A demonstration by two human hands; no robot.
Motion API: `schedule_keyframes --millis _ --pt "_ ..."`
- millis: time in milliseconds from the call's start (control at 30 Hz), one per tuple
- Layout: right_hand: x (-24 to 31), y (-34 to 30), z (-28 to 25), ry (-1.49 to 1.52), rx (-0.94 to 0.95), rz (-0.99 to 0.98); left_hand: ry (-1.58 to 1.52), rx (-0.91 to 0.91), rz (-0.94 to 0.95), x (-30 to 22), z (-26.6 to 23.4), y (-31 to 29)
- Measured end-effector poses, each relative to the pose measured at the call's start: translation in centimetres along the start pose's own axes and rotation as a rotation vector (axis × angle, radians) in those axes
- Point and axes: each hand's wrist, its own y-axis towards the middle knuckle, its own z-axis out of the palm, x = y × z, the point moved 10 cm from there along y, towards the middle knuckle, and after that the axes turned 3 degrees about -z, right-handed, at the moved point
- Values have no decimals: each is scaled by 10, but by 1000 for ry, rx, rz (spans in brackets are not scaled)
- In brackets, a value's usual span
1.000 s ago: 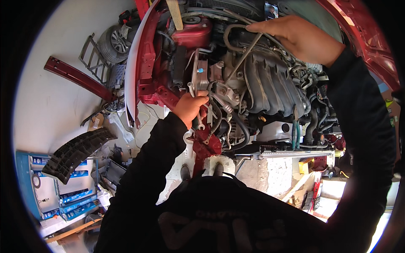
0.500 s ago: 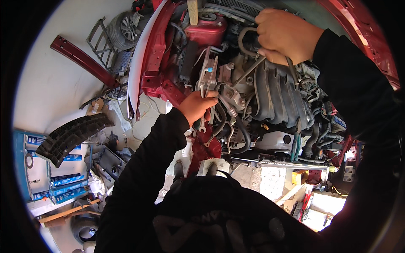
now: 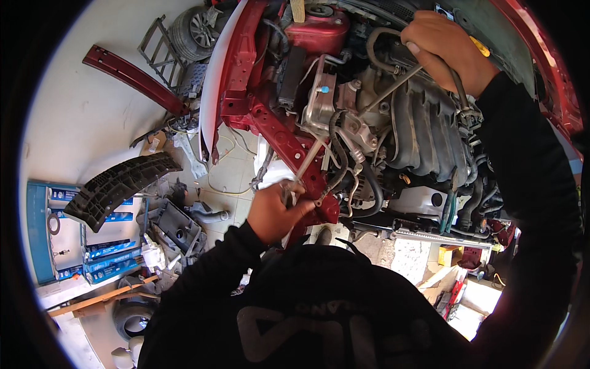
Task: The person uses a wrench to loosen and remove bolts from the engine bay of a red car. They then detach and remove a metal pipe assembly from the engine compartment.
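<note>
A long metal rod [image 3: 393,88] is running through the engine bay, slanting from about 2 o'clock down toward 8 o'clock across the grey ribbed engine cover [image 3: 424,132]. Its upper end is disappearing into the right hand [image 3: 447,49], which is clenching around it at the top of the bay; a bit of yellow handle [image 3: 480,47] is peeking out at the hand's 3 o'clock side. The rod is looking thin, straight and dull silver.

Lower down, at the bay's 7 o'clock edge, the left hand [image 3: 273,211] is curling its fingers around a small metal tool [image 3: 287,190] just beside the red front frame rail [image 3: 289,147]. Whether that tool is touching the rail cannot be told.

Two hands are showing, both in black sleeves, each one gripping one tool.

Outward from the car, on the floor at 9 o'clock, one black ribbed plastic liner [image 3: 117,184] is lying beside one long red trim strip [image 3: 132,77]. One wheel [image 3: 193,24] is sitting at 11 o'clock, and a blue case [image 3: 43,227] with several blue boxes is resting at 8 o'clock.
</note>
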Motion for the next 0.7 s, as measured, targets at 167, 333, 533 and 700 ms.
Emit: schedule_keyframes --millis 167,333,533,700 --pt "-10 -2 5 -26 -107 164 96 -26 113 -3 29 -5" --pt "-19 -3 8 -30 -138 409 215 10 158 0 27 4" --pt "-36 -5 14 -183 -195 620 158 -163 221 13 -36 34" --pt "-39 1 15 -257 -213 630 182 -345 274 27 -93 64"
